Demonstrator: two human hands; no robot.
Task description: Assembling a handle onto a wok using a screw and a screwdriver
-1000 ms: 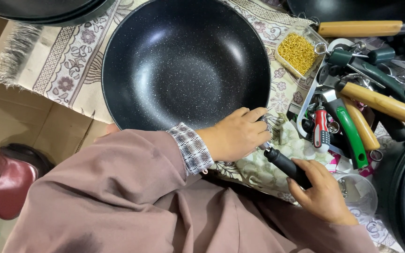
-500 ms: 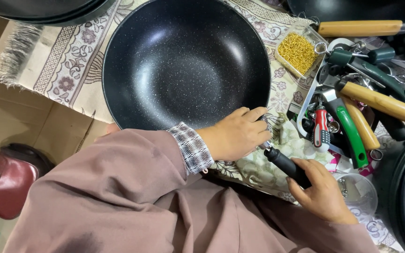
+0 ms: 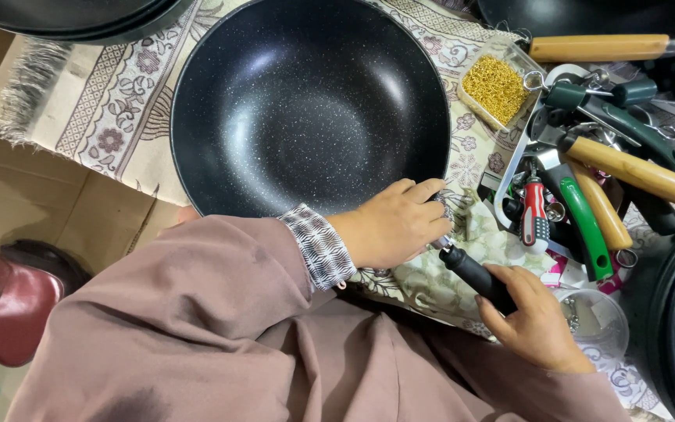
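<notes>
I see a black wok [image 3: 310, 105] on a patterned cloth [image 3: 103, 117] that covers the counter. The wok fills the middle of the view, and its inside is speckled and bare.

My left hand [image 3: 392, 227] rests at the wok's rim, at about 5 o'clock of the bowl. Its fingers [image 3: 423, 191] are curled together around a small metal part at the rim; I cannot tell exactly what this part is. The sleeve [image 3: 197, 305] is brownish with a checked cuff.

My right hand [image 3: 533, 320] is lower, at 4 o'clock from the left one. Its fingers are clamped on the black handle of a screwdriver [image 3: 474, 273], and the tip points up toward the left hand, just at the rim.

At 3 o'clock of the wok lies a heap of tools [image 3: 587, 180] with wooden, green and red handles. At 2 o'clock stands a clear box [image 3: 494, 86] with small golden pieces. A red thing [image 3: 5, 312] is on the floor at 8 o'clock.
</notes>
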